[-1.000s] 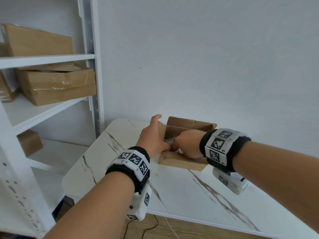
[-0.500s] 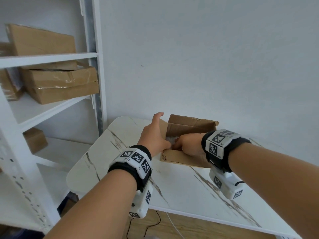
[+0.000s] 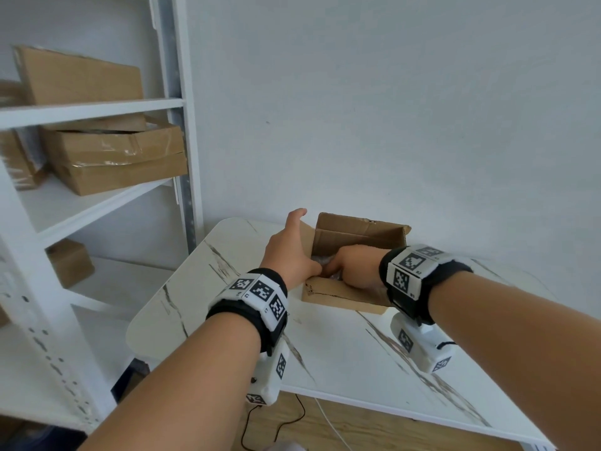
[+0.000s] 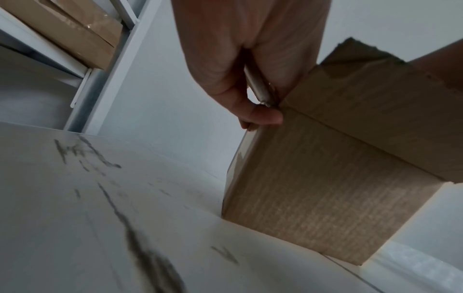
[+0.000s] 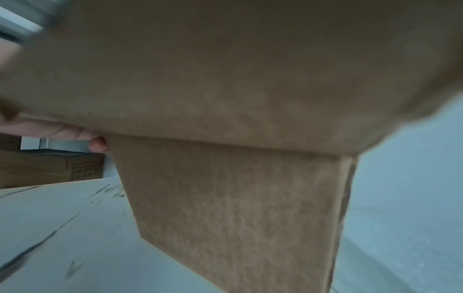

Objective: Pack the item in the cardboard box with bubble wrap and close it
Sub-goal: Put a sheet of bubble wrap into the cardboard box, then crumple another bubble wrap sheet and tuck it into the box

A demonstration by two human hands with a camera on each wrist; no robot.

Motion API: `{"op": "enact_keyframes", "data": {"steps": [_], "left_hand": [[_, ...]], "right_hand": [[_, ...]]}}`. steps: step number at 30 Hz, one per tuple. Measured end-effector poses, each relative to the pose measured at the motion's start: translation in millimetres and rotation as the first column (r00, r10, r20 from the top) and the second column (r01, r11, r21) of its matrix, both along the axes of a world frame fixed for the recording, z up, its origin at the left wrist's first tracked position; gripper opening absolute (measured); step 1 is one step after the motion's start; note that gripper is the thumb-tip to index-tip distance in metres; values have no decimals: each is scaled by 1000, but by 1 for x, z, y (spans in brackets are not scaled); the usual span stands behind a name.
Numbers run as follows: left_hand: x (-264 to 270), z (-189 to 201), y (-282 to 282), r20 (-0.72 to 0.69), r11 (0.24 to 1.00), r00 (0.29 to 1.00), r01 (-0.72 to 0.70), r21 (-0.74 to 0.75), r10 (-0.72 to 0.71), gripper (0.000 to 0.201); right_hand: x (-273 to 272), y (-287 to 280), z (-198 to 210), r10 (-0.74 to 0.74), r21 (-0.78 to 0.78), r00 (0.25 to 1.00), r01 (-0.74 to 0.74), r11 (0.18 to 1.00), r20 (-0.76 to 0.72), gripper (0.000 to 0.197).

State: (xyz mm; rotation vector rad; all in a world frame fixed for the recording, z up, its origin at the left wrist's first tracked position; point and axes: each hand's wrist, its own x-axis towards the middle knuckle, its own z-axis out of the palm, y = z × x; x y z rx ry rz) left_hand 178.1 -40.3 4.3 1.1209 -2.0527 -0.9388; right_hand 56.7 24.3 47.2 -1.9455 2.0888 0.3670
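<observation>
Head camera: a white, marble-veined worktop [image 3: 341,349] stands against a plain pale wall, with wood flooring and a trailing black cable [image 3: 286,421] visible below its front edge. To the left, a white shelving unit [image 3: 97,203] carries several taped brown cartons [image 3: 113,164] on its tiers. The open cardboard box [image 3: 344,294] sits toward the worktop's far side, its rear flap upright. Both hands reach into its mouth: the left hand [image 3: 289,255] pinches the box's left wall at the top edge, thumb raised outside, a grip confirmed from the left wrist, where the thumb [image 4: 263,117] presses the near corner. The right hand [image 3: 354,265] is sunk into the opening, fingers curled down among crinkled bubble wrap [image 3: 322,260]; whether its grip is closed on the wrap cannot be told. Both wrists wear black bands with coded white markers. The item itself is hidden beneath the hands and wrap. The right wrist view is blurred, filled almost wholly by the box's near flap and front wall.
</observation>
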Motion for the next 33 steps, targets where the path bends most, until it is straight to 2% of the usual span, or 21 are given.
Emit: {"op": "enact_keyframes", "data": {"steps": [7,11,14,16,20,22,24,27,29,31,33], "left_hand": [[-9,10,-10,59,1000,998,-17,14,16,98],[-19,12,-18,43,998,998,-49,45,47,84],[-27,12,-22,35,996,997,-74,47,73,77],[-33,12,-24,33,995,995,-92,40,91,73],[-43,12,-28,73,990,988,-141,27,139,64],[-48,12,-32,97,989,984,-150,8,148,63],[-52,13,-36,122,990,982,-142,1,141,63],[-55,9,-41,94,990,986,-138,27,135,61],[-55,6,-43,57,990,990,-131,43,128,61],[-54,6,-43,48,992,992,-116,50,113,61],[-53,6,-43,59,994,993,-103,47,100,62]], "right_hand": [[-15,-4,17,8,-259,997,13,966,77,27],[-26,3,24,-18,-332,994,53,942,108,23],[-43,11,30,-55,-437,983,128,890,175,24],[-57,19,34,-97,-530,970,205,823,224,25],[-91,35,34,-201,-694,914,398,600,351,27],[-108,42,28,-269,-698,872,489,523,409,31],[-123,49,17,-336,-664,821,570,483,461,32],[-139,52,-7,-439,-596,781,624,505,444,30],[-148,50,-22,-480,-509,770,639,577,421,29],[-153,48,-38,-527,-385,770,637,667,360,45],[-154,46,-54,-566,-246,766,637,731,304,74]]}}
